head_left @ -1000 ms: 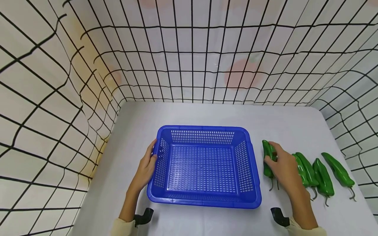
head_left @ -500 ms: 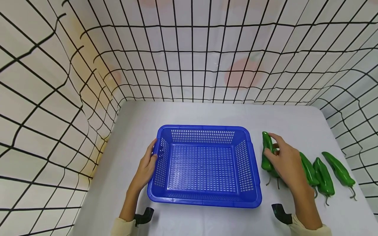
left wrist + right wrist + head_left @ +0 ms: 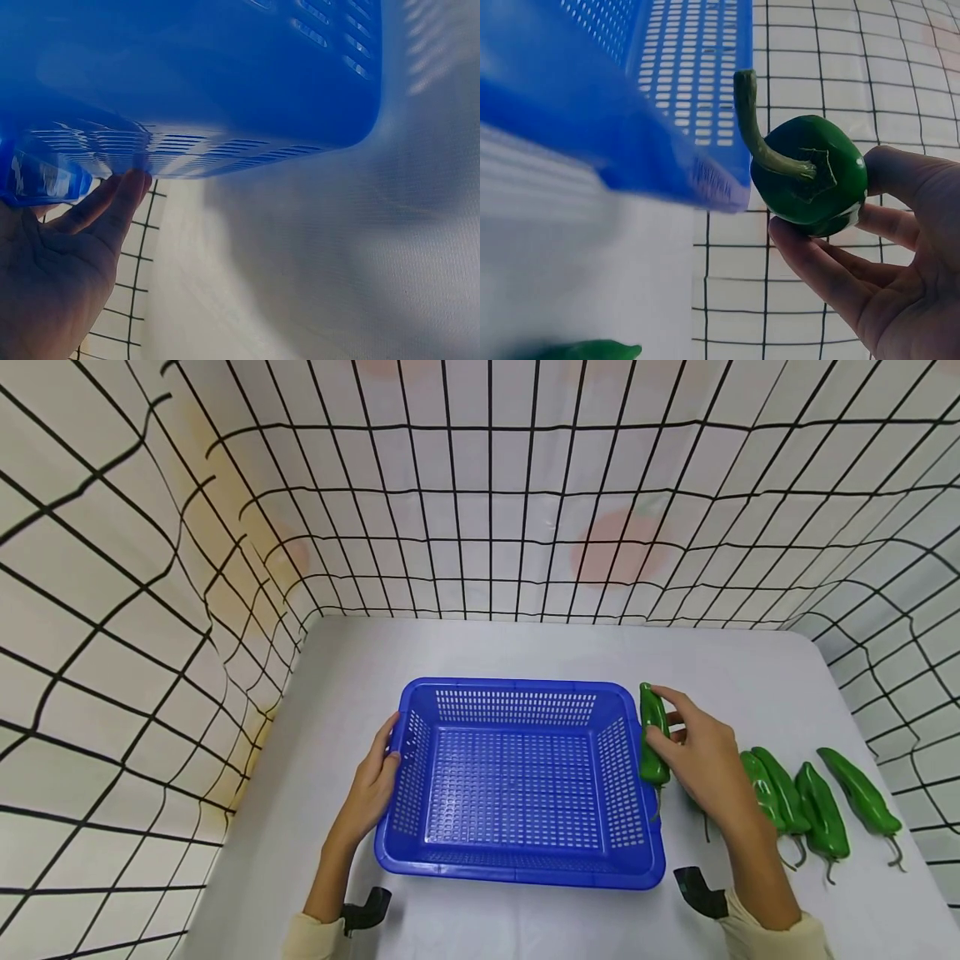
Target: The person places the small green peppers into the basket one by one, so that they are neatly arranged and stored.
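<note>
- Blue plastic basket [image 3: 517, 781] sits mid-desk; my left hand [image 3: 372, 785] rests against its left wall, fingers relaxed.
- My right hand [image 3: 701, 752] grips a green pepper [image 3: 652, 735] just beside the basket's right rim.
- Three more peppers [image 3: 806, 797] lie on the white desk [image 3: 525, 647], far right.

Head view: looks down and forward from above the near table edge, taking in the whole blue basket [image 3: 517, 781] and the grid-patterned walls. Left wrist view: very close, low beside the table, looks up along the basket's outer wall [image 3: 195, 82]. Right wrist view: close, low, faces the green pepper [image 3: 810, 180] stem-on with the basket's corner behind. All three views share the basket.
</note>
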Demonstrator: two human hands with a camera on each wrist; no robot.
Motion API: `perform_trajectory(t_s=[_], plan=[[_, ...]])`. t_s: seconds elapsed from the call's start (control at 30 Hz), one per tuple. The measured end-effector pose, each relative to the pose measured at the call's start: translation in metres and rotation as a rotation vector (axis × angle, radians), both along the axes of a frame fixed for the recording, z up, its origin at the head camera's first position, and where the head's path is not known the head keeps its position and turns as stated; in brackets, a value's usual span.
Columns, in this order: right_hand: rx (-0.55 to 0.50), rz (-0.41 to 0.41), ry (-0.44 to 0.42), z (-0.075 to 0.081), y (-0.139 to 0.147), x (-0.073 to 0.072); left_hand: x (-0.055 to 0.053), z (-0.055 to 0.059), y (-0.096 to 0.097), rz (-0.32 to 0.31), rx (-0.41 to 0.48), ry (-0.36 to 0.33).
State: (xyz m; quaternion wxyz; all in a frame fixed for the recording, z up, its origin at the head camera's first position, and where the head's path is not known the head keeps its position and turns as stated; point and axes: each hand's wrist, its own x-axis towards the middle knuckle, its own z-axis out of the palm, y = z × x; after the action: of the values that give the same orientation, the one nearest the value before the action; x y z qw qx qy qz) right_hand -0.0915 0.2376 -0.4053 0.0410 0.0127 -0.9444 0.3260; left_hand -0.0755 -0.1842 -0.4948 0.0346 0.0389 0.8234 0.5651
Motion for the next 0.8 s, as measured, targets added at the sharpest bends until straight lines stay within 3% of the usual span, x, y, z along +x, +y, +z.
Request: perform_trajectory(t_s=[0.2, 0.8], plan=[[-0.047, 0.058, -0.019, 0.002, -0.010, -0.006, 0.000, -0.005, -0.001, -0.005, 0.005, 0.021], [-0.170, 0.187, -0.098, -0.002, -0.056, -0.023, 0.000, -0.004, -0.001, -0.012, 0.001, 0.025]])
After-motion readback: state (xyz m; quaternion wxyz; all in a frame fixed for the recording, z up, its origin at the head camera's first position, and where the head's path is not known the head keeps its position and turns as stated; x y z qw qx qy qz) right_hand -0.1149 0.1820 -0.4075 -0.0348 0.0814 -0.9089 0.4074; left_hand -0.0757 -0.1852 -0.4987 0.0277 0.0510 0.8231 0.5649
